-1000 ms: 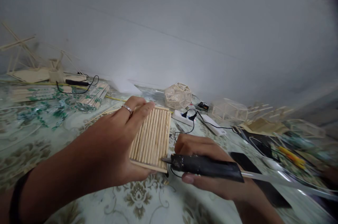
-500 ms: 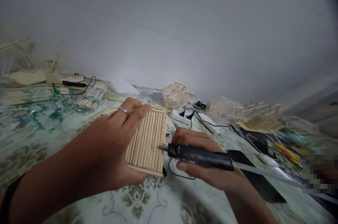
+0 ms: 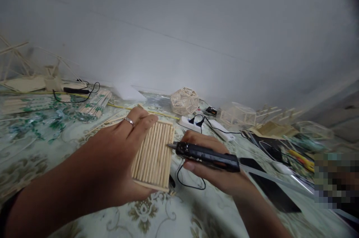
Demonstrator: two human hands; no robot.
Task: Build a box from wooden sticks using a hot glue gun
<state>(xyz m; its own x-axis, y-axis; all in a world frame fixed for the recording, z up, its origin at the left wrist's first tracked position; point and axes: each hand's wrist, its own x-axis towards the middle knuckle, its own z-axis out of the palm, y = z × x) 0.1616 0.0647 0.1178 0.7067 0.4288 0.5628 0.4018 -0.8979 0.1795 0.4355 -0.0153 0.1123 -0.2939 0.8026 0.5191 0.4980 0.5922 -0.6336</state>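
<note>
My left hand (image 3: 123, 152), with a ring on one finger, is closed around a small block of wooden sticks (image 3: 153, 155) laid side by side. The block is tilted so its ribbed face shows; the underside is hidden by my palm. In my right hand (image 3: 207, 178) lies a black glue gun (image 3: 207, 155), with a pale translucent glue stick (image 3: 266, 176) running out of its rear end. The metal nozzle points left and reaches the right part of the ribbed face; whether it touches cannot be made out.
Behind the block, a ball-shaped stick frame (image 3: 184, 101) stands by a white power strip (image 3: 191, 123) with black plugs. Packs of wooden sticks (image 3: 97, 104) and plastic wrappers lie at left. Black phone-like slabs (image 3: 275, 192) and a yellow-handled tool (image 3: 301, 160) are at right.
The glue gun nozzle has moved up along the right side of the ribbed face, and my right hand has risen with it. The whole view has shifted slightly.
</note>
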